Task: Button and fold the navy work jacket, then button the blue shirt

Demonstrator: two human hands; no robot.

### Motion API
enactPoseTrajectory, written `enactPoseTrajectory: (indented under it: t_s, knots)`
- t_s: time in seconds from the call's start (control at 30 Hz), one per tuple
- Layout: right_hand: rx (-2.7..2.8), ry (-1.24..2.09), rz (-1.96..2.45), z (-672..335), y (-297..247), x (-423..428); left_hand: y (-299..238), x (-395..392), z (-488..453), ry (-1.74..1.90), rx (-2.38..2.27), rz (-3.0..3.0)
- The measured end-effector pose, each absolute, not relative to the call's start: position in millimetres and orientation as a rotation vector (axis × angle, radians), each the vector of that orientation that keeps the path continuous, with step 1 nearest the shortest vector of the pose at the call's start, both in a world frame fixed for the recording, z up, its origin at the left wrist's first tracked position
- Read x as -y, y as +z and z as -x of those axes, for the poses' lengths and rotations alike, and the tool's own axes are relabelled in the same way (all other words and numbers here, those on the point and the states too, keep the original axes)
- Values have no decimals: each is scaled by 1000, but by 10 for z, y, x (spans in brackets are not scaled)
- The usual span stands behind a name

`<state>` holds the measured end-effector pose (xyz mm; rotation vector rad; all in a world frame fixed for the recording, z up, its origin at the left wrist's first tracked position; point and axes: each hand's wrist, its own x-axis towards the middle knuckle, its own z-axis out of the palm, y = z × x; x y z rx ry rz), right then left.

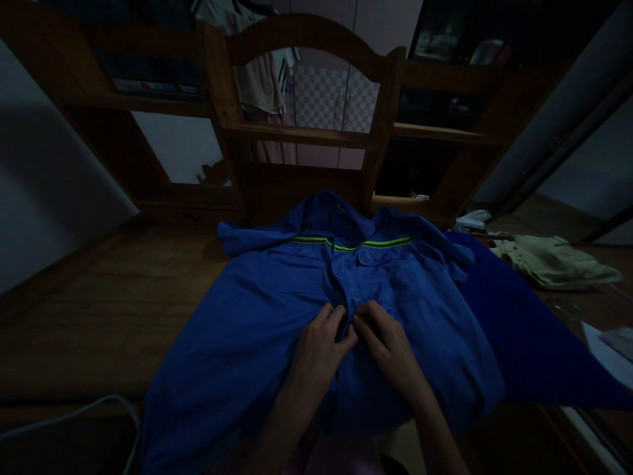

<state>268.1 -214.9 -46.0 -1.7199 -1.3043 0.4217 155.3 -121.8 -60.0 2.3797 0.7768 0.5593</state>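
Note:
A blue short-sleeved work shirt point(247, 330) lies spread face up, its collar at the far end and its hem hanging toward me. A yellow-green stripe crosses its chest above two flap pockets. At the middle of the button placket, my left hand point(324, 336) pinches the fabric edge from the left. Close beside it, my right hand point(383, 333) is closed on the placket from the right, fingertips almost touching the left ones. Any button between the fingers is hidden, while buttons higher up the placket show faintly.
The shirt rests on a wooden surface point(99, 290) backed by a wooden frame with shelves point(306, 135). To the right are a darker blue cloth point(524, 330) and folded pale green fabric point(558, 260). A white cable point(74, 412) runs at lower left.

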Motion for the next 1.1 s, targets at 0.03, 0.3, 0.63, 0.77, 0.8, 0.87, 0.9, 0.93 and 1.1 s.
enactPoseTrajectory:
  t_s: [0.03, 0.3, 0.63, 0.77, 0.8, 0.87, 0.9, 0.93, 1.1]
  knots:
    - [1304, 418, 1721, -2679, -456, 2148, -602, 1227, -1549, 557, -777, -2399]
    - [1325, 396, 1737, -2677, -485, 2142, -583, 1258, -1530, 505, -754, -2523]
    - [1327, 403, 1726, -2680, -477, 2147, -588, 1183, -1512, 528, -700, -2361]
    - [1307, 406, 1740, -2687, -483, 2153, -568, 1163, -1509, 520, -669, -2320]
    - [1302, 416, 1743, -2690, -480, 2154, -564, 1158, -1506, 520, -662, -2311]
    - [1292, 432, 1742, -2697, -474, 2153, -559, 1149, -1501, 527, -648, -2294]
    - [1287, 435, 1741, -2699, -471, 2152, -558, 1145, -1498, 532, -643, -2285]
    - [1281, 437, 1740, -2702, -469, 2151, -557, 1142, -1495, 534, -639, -2276]
    - [1264, 431, 1734, -2707, -474, 2146, -559, 1134, -1485, 534, -625, -2243]
